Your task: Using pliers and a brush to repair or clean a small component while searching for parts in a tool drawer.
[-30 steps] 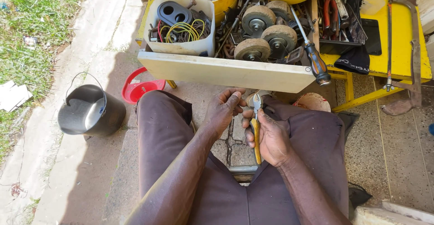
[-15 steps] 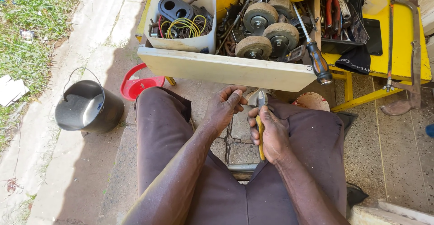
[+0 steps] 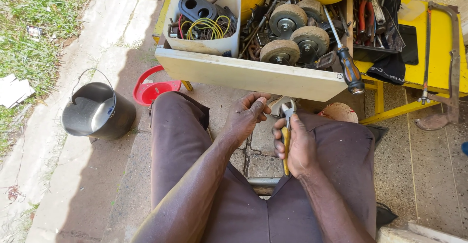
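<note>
I sit with brown-trousered knees apart below a cream tray (image 3: 253,74) of tools. My right hand (image 3: 298,145) grips yellow-handled pliers (image 3: 286,126), their metal jaws pointing up toward the tray's edge. My left hand (image 3: 248,114) hovers just left of the jaws with curled fingers pinched together; whether a small part sits between them I cannot tell. Both hands are over the gap between my thighs.
The tray holds a white tub of wires (image 3: 202,21), several worn grinding wheels (image 3: 292,35) and a screwdriver (image 3: 347,62). A hacksaw (image 3: 441,62) lies on a yellow bench. A black bucket (image 3: 97,112) and a red lid (image 3: 156,87) stand at left.
The pliers have turned more upright in my right hand. My left hand has shifted slightly closer to the jaws. The view has moved a little.
</note>
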